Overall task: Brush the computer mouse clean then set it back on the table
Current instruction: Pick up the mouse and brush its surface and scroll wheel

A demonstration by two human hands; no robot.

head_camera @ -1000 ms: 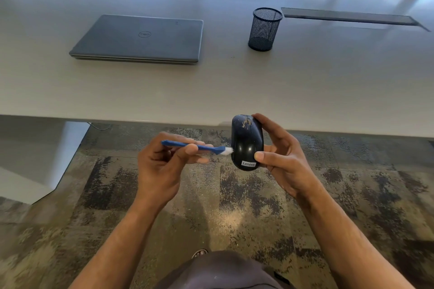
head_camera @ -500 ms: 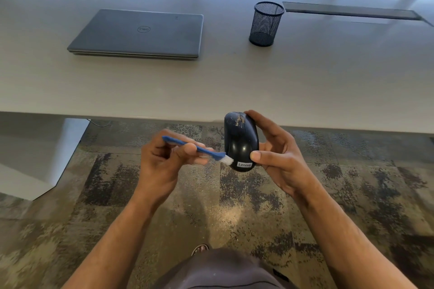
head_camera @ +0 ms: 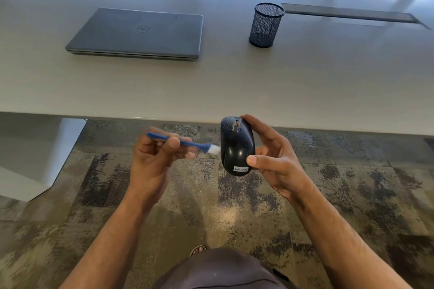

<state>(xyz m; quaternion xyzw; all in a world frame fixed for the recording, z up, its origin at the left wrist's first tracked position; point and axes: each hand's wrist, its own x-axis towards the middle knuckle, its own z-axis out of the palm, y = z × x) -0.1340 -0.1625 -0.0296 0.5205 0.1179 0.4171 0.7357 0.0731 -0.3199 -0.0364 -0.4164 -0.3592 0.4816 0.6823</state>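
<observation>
Right hand [head_camera: 279, 162] grip holds mouse [head_camera: 237, 148] upright, long axis vertical; left hand [head_camera: 152, 159] grip pinches brush [head_camera: 183, 142], bristles touching mouse's left flank.

Black mouse [head_camera: 237, 148], blue brush [head_camera: 178, 142], pale surface [head_camera: 234, 82].
The glossy black mouse is showing tan specks near its top and a white label with black lettering; the brush is carrying white bristles on a blue handle; the laptop [head_camera: 138, 33] is lying grey, the mesh cup [head_camera: 265, 24] is standing black, and the carpet [head_camera: 234, 206] is running mottled olive, tan and black.
</observation>
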